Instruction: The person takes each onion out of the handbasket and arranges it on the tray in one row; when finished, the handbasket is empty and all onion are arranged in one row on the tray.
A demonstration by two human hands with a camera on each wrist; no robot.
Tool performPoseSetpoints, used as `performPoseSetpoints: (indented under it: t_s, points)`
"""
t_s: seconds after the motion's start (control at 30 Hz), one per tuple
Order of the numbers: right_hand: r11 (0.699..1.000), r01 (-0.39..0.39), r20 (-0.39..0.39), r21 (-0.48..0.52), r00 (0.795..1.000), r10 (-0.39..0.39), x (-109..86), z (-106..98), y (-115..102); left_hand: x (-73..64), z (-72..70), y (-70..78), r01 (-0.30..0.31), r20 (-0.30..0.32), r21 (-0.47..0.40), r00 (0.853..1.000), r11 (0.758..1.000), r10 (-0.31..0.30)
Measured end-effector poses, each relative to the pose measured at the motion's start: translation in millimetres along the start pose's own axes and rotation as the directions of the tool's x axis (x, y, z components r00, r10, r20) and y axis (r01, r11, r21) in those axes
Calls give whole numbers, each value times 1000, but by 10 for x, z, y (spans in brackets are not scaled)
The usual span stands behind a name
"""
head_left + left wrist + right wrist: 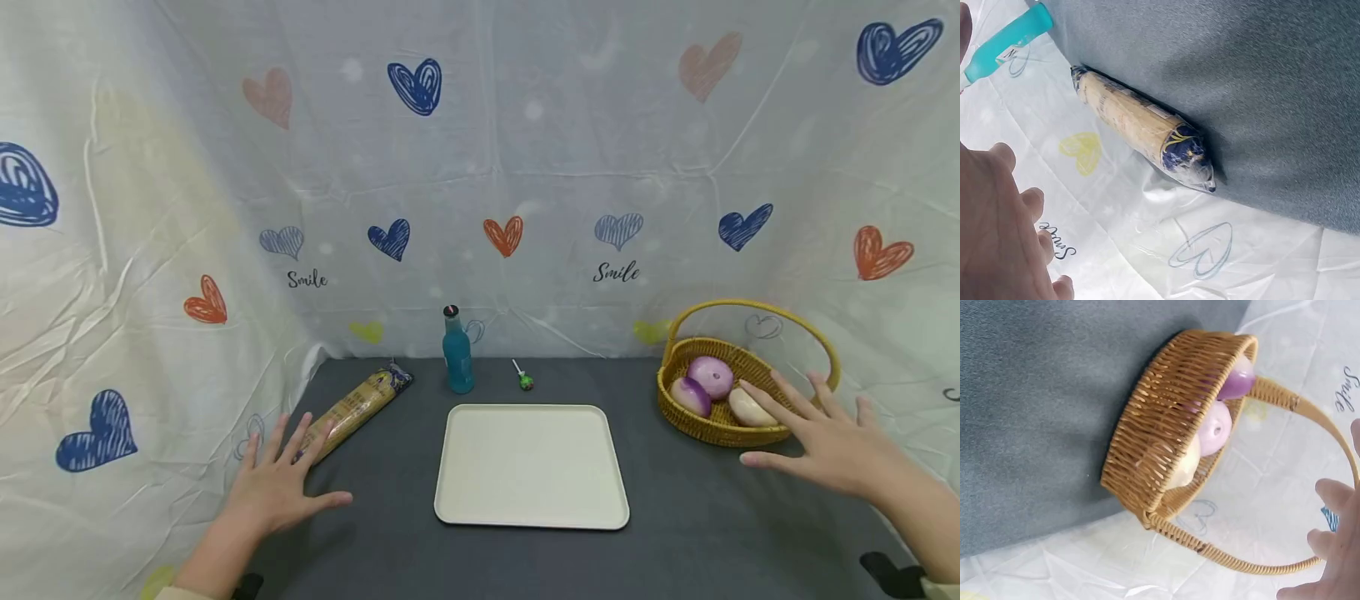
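My left hand [273, 492] is spread with fingers straight, holding nothing, its fingertips overlapping the near end of a long clear pack of dry noodles [356, 408] in the head view. The left wrist view shows that pack [1129, 115] lying whole on the table, apart from the hand. On the other side my right hand [828, 442] hovers with fingers spread, in front of a yellow wicker basket [701, 429] with a tall handle. Inside the basket sit two purple onions [711, 377] and a whitish one [752, 408]; the right wrist view shows them behind the woven wall.
A cream rectangular tray [532, 467] lies in the middle of the dark grey table [397, 558]. Behind it stand a blue bottle [458, 358] with a black cap and a small green lollipop [526, 382]. A white heart-print cloth [555, 125] hangs around the back and sides.
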State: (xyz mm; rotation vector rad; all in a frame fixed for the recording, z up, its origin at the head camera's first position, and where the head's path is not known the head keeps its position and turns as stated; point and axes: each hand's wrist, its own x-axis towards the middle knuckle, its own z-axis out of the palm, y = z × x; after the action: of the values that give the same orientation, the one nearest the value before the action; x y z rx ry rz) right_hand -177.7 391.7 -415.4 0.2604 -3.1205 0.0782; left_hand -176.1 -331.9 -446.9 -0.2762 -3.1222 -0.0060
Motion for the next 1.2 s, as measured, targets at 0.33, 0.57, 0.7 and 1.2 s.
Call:
performPoseSetpoints:
  t_s: [0.33, 0.57, 0.7, 1.2]
  points:
    - [991, 18, -43, 133, 999, -12, 32, -49, 98, 109, 117, 163, -44, -72, -121, 997, 992, 35]
    - [944, 107, -127, 312, 989, -70, 137, -20, 225, 207, 398, 458, -68, -91, -189, 995, 980, 51]
    - [924, 98, -143, 369, 989, -48, 217, 1, 247, 230, 498, 685, -117, -88, -316, 992, 942, 94]
    - [885, -30, -54, 465, 997, 62, 494, -36, 203, 382, 684, 1311, -170, 73, -543, 966, 822, 249]
